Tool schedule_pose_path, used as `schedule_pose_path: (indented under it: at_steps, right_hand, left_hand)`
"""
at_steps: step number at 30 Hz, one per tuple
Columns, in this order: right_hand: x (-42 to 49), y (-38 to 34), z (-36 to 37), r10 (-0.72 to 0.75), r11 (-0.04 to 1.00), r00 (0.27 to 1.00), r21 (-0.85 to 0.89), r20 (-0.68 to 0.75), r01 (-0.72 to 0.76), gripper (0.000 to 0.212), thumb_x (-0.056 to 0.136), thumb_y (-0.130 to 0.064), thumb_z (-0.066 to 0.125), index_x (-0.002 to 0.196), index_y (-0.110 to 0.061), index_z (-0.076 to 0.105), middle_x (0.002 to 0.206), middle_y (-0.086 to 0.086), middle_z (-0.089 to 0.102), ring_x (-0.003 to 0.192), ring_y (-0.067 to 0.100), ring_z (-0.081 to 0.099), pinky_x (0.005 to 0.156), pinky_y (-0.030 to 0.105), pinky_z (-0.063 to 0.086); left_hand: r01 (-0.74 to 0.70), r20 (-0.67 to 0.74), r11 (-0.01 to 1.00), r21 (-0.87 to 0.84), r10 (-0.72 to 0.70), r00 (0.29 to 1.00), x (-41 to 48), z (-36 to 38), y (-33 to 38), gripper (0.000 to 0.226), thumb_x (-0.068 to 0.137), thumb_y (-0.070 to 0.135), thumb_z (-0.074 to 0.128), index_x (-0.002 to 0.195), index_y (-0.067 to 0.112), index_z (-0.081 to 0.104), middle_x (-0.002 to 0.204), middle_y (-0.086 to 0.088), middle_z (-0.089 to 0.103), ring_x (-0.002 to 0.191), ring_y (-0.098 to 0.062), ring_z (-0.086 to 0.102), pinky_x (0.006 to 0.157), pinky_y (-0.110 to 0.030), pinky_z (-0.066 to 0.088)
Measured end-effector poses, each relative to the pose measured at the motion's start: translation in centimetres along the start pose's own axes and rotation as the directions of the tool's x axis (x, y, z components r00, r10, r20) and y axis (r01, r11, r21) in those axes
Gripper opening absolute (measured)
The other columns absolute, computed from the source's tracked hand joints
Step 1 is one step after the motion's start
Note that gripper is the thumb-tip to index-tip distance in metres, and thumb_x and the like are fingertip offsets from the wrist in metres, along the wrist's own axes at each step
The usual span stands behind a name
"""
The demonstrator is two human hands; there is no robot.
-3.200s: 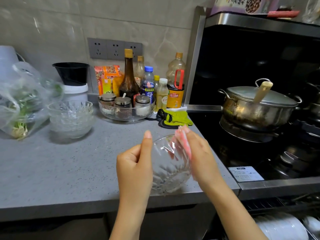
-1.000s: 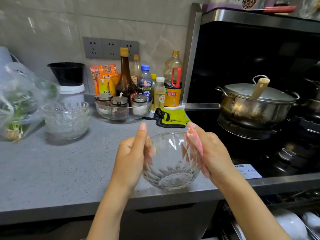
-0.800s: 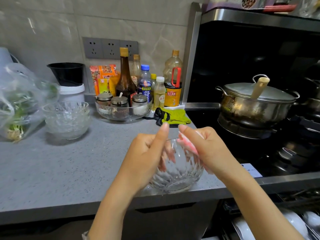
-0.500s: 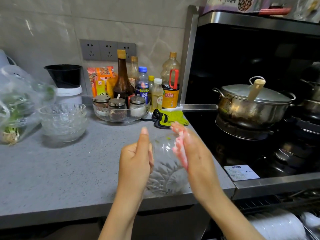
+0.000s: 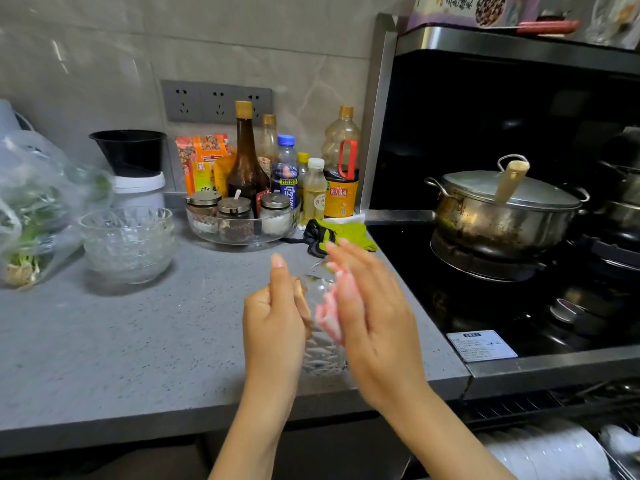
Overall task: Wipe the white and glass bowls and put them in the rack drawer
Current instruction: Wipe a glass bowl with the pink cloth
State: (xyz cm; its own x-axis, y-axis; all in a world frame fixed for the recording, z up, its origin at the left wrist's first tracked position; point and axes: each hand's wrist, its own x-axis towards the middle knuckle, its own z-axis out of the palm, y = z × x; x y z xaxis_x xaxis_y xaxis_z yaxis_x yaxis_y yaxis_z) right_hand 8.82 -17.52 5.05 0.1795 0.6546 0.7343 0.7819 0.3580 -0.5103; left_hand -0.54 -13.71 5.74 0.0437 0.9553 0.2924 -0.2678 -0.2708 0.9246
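The left hand (image 5: 273,320) grips a clear cut-glass bowl (image 5: 323,355): thumb up along the near side of the rim, fingers curled round the far side and showing through the glass. The right hand (image 5: 374,313) lies with its fingers stretched out, pressing a pink cloth (image 5: 329,310) against the bowl. Its thumb is hidden.

The bowl stands tilted on edge between the two palms, over the front of the grey speckled table (image 5: 121,341), near the black stove (image 5: 485,289). Whether it touches the table cannot be told. Its wall is faceted with pointed cuts and blurred.

Further back on the left sits one stack of like glass bowls (image 5: 128,244); their number is unclear. A round clear tray (image 5: 214,233) holds three lidded spice jars (image 5: 235,213). Behind it stand six bottles (image 5: 246,161). A green and black cloth (image 5: 346,232) lies at the table's right edge, and a plastic bag of greens (image 5: 31,216) at the far left.

One steel pot with a lid (image 5: 502,209) sits on the stove. Under the stove, white dishes (image 5: 554,452) stand in a row. The wall is pale tile with a grey strip of three sockets (image 5: 216,102).
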Motion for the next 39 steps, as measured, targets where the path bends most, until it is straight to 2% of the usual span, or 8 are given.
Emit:
schedule_pose_path:
  at_steps: [3, 7, 14, 18, 26, 32, 35, 39]
  right_hand:
    - [0.5, -0.2, 0.0, -0.064, 0.991, 0.998, -0.117, 0.010, 0.065, 0.042, 0.098, -0.045, 0.032, 0.123, -0.027, 0.061, 0.125, -0.013, 0.057, 0.120, 0.007, 0.051, 0.093, 0.035, 0.046]
    - [1.8, -0.1, -0.8, 0.151, 0.962, 0.987, 0.221, 0.050, -0.159, 0.043, 0.096, -0.043, 0.038, 0.087, -0.009, 0.063, 0.081, -0.002, 0.062, 0.082, 0.003, 0.061, 0.072, 0.024, 0.049]
    - [2.1, 0.6, -2.5, 0.614, 0.502, 0.736, 0.578, 0.285, -0.643, 0.072, 0.076, -0.054, 0.066, 0.082, 0.018, 0.058, 0.078, 0.035, 0.058, 0.072, 0.045, 0.059, 0.063, 0.036, 0.053]
    - [2.3, 0.1, -3.2, 0.608, 0.565, 0.729, 0.474, 0.315, -0.675, 0.083, 0.066, -0.068, 0.067, 0.075, 0.015, 0.059, 0.063, 0.023, 0.054, 0.059, 0.034, 0.047, 0.056, 0.033, 0.038]
    - [3.6, -1.1, -4.1, 0.473, 0.734, 0.824, 0.377, 0.312, -0.565, 0.050, 0.098, -0.023, 0.048, 0.054, 0.001, 0.044, 0.039, 0.004, 0.032, 0.024, 0.001, 0.035, 0.034, 0.010, 0.022]
    - [2.5, -0.7, -3.4, 0.379, 0.805, 0.912, 0.432, 0.156, -0.408, 0.059, 0.101, -0.026, 0.043, 0.046, -0.004, 0.042, 0.038, -0.006, 0.045, 0.037, -0.001, 0.047, 0.048, 0.008, 0.036]
    - [0.5, 0.0, -2.0, 0.277, 0.866, 0.957, 0.409, 0.089, -0.289, 0.039, 0.100, -0.042, 0.032, 0.102, -0.025, 0.066, 0.095, -0.023, 0.069, 0.094, -0.010, 0.061, 0.082, 0.007, 0.042]
    - [-1.1, -0.4, -0.2, -0.060, 0.998, 0.997, 0.005, -0.041, 0.060, 0.044, 0.102, -0.041, 0.024, 0.140, -0.031, 0.043, 0.146, -0.015, 0.042, 0.141, 0.010, 0.030, 0.113, 0.037, 0.030]
  left_hand:
    - [-0.061, 0.096, 0.997, 0.038, 0.057, 0.994, -0.4, 0.3, -0.2, 0.072, 0.087, 0.056, 0.033, 0.043, 0.001, 0.047, 0.041, -0.012, 0.045, 0.041, -0.016, 0.044, 0.043, -0.022, 0.035]
    - [-0.029, 0.060, 0.999, 0.027, 0.027, 0.998, -0.4, -0.3, 0.1, 0.064, 0.089, 0.051, 0.033, 0.039, 0.012, 0.042, 0.037, 0.000, 0.034, 0.034, -0.006, 0.032, 0.039, -0.013, 0.029]
    - [0.143, 0.094, 0.977, -0.158, -0.129, 0.987, 0.2, -1.8, 0.0, 0.064, 0.087, 0.051, 0.048, 0.057, -0.005, 0.053, 0.063, -0.014, 0.051, 0.065, -0.027, 0.044, 0.074, -0.038, 0.043]
    - [0.174, 0.170, 0.980, -0.093, -0.157, 0.973, 0.5, -2.3, -0.2, 0.067, 0.091, 0.047, 0.045, 0.058, -0.010, 0.057, 0.059, -0.018, 0.055, 0.062, -0.023, 0.057, 0.074, -0.034, 0.052]
    - [-0.070, 0.345, 0.970, 0.233, -0.015, 0.938, 0.7, -1.3, 2.6, 0.063, 0.084, 0.057, 0.036, 0.042, 0.015, 0.056, 0.041, -0.001, 0.050, 0.041, -0.011, 0.047, 0.046, -0.013, 0.039]
    - [-0.004, 0.160, 0.986, 0.166, -0.023, 0.987, 0.1, -0.8, 1.7, 0.064, 0.086, 0.051, 0.047, 0.031, 0.020, 0.035, 0.034, 0.004, 0.031, 0.034, -0.008, 0.030, 0.041, -0.012, 0.031]
    - [0.092, 0.000, 0.995, 0.046, -0.092, 0.996, 0.3, -0.8, 1.0, 0.070, 0.093, 0.044, 0.048, 0.030, 0.020, 0.031, 0.034, 0.008, 0.026, 0.033, -0.004, 0.026, 0.038, -0.011, 0.027]
    - [0.062, -0.074, 0.998, -0.007, -0.062, 0.995, 0.1, 0.3, 0.1, 0.067, 0.095, 0.043, 0.046, 0.032, 0.021, 0.036, 0.035, 0.008, 0.032, 0.033, -0.005, 0.030, 0.037, -0.015, 0.028]
